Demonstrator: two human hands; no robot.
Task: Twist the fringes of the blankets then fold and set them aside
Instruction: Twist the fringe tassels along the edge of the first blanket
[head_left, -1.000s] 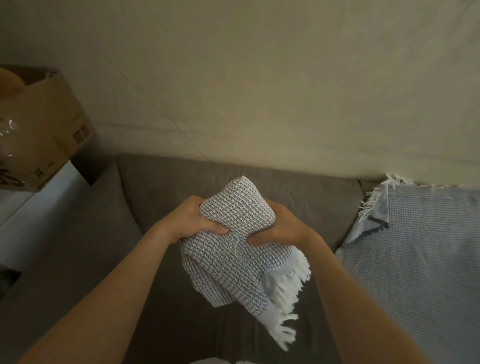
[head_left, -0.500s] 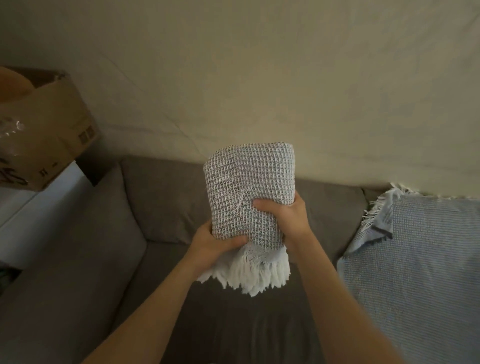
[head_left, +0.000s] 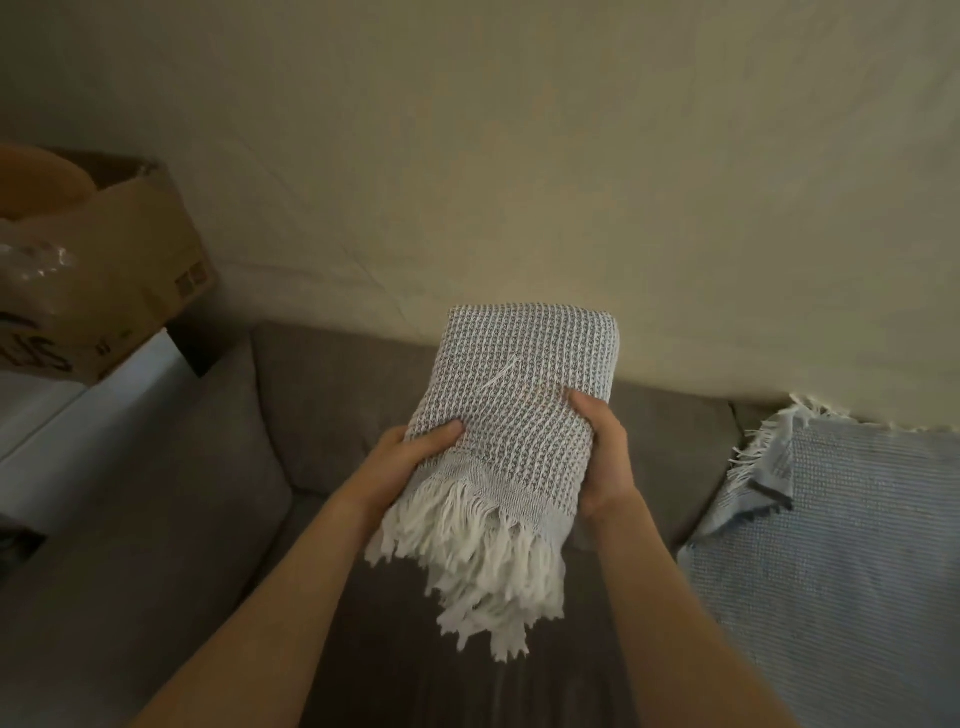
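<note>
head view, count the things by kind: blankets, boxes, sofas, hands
blankets: 2, grey folded blanket and blue blanket
cardboard box: 1
sofa: 1
hands: 2, left hand and right hand
total: 6

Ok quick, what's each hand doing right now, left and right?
Left hand: closed, gripping the left edge of the blanket.
Right hand: closed, gripping the blanket's right edge.

Folded grey waffle-weave blanket (head_left: 519, 410), white fringe (head_left: 483, 561) dangling, is held above the brown sofa (head_left: 332, 395); pale-blue fringed blanket (head_left: 841, 545), seemingly unfolded, covers its right end.
</note>
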